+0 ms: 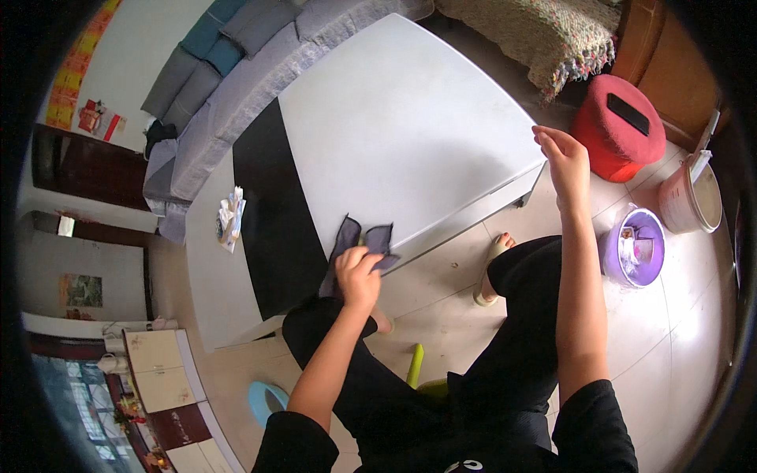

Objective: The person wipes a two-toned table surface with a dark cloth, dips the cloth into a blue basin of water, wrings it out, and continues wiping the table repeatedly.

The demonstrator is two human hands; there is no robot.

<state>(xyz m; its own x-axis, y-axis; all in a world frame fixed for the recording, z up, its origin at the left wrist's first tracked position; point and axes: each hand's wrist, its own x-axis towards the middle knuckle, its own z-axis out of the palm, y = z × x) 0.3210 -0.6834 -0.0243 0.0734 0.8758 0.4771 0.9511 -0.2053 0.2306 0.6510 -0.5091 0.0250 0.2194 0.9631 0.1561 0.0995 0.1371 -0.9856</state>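
Observation:
My left hand [358, 277] is closed around a dark grey cloth [344, 239] at the near edge of the white coffee table [394, 102]. Two corners of the cloth stick up past the fingers, and part of it hangs beside my knee. Over by the table's right corner, my right hand [566, 162] is raised with its fingertips drawn together. Nothing shows between those fingers. A black band [272, 205] crosses the tabletop to the left of the cloth.
A tissue pack [231, 219] lies on the table's left part. To the right stand a red stool [593, 130] with a black phone [628, 114] on it, a purple bucket [654, 266] and a pale bin [683, 206]. A blue basin [259, 405] is on the floor; a grey sofa [236, 110] lines the far side.

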